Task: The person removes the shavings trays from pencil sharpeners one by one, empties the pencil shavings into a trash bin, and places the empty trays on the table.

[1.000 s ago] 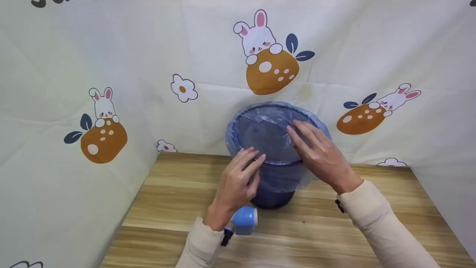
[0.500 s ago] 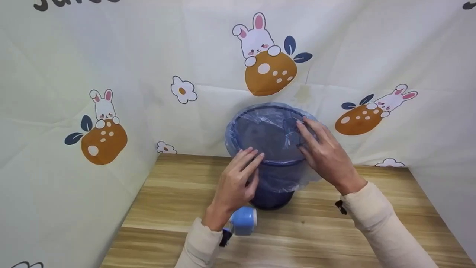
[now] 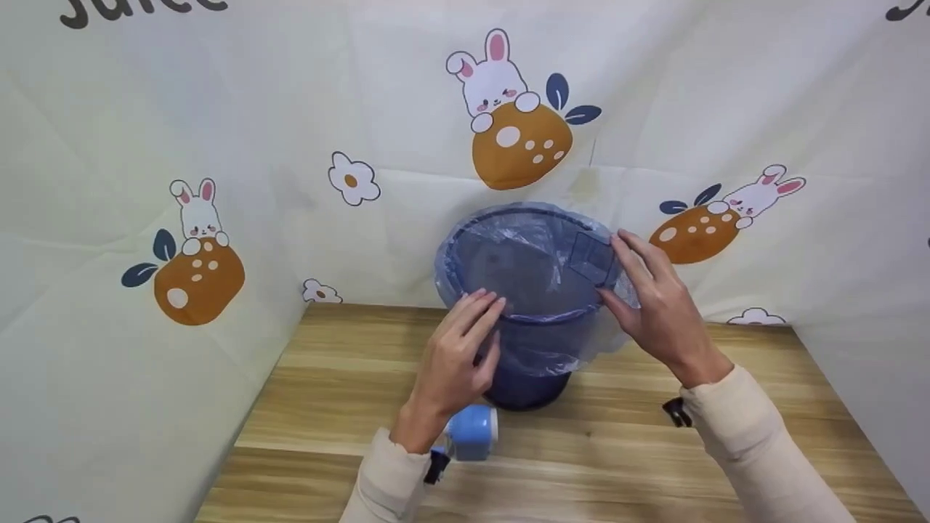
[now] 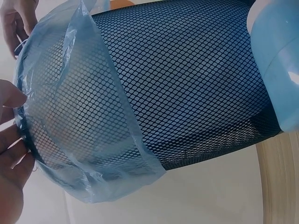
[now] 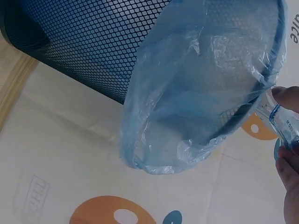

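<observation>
A dark mesh wastebasket (image 3: 527,388) stands upright on the table, lined with a translucent blue bin bag (image 3: 552,356) folded out over its rim. At the near left of that rim is my left hand (image 3: 458,345), fingers over the edge and thumb outside, holding it through the bag. My right hand (image 3: 661,312) pinches a small clear plastic box (image 3: 592,258) between thumb and fingers above the right side of the opening. In the right wrist view, the clear box (image 5: 282,119) shows blue edges and small print. Through the bag, the basket's mesh wall shows.
A light blue object with a white end (image 3: 472,432) stands on the wood-grain table (image 3: 327,414), close in front of the basket and partly behind my left wrist. Pale cloth walls (image 3: 407,109) with rabbit prints enclose the back and sides.
My right hand has moved right with the clear box, which now shows flat-on. My left hand stays at the rim. The whole head view has shifted slightly.
</observation>
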{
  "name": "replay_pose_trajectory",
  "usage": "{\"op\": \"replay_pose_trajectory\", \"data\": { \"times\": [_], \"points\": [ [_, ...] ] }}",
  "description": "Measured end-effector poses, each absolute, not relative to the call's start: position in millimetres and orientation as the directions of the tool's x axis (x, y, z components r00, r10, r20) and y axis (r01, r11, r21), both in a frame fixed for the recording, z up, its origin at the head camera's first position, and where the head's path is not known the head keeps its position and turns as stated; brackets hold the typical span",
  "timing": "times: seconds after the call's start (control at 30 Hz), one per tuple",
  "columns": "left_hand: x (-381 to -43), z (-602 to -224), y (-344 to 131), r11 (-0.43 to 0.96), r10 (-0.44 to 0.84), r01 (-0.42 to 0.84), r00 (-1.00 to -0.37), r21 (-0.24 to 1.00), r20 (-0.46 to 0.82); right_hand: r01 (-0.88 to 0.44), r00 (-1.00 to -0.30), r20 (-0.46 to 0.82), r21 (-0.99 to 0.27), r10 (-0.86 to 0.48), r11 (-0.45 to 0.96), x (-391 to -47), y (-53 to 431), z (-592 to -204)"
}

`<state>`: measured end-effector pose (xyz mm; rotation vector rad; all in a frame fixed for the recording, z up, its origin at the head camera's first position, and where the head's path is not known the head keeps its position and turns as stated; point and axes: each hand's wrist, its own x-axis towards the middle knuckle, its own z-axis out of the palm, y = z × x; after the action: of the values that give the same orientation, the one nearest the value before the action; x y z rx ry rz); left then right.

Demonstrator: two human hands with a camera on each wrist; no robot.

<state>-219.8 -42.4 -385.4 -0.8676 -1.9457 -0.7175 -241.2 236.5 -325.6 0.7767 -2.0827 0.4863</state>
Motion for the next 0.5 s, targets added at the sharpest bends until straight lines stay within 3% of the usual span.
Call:
{"op": "replay_pose_trajectory", "data": {
  "times": [0.23,0.5],
  "points": [
    [-219,-385,-44,0.573,0.278,0.807,-0.355,0.142,0.893,-0.683,-0.453,0.848,-0.131,-0.276,0.718,-236,247,-326],
    [-217,-387,-48,0.583,0.257,0.798,-0.359,0.152,0.897,-0.617,-0.521,0.827,-0.193,-0.212,0.763,-231,267,-335]
  ]
}}
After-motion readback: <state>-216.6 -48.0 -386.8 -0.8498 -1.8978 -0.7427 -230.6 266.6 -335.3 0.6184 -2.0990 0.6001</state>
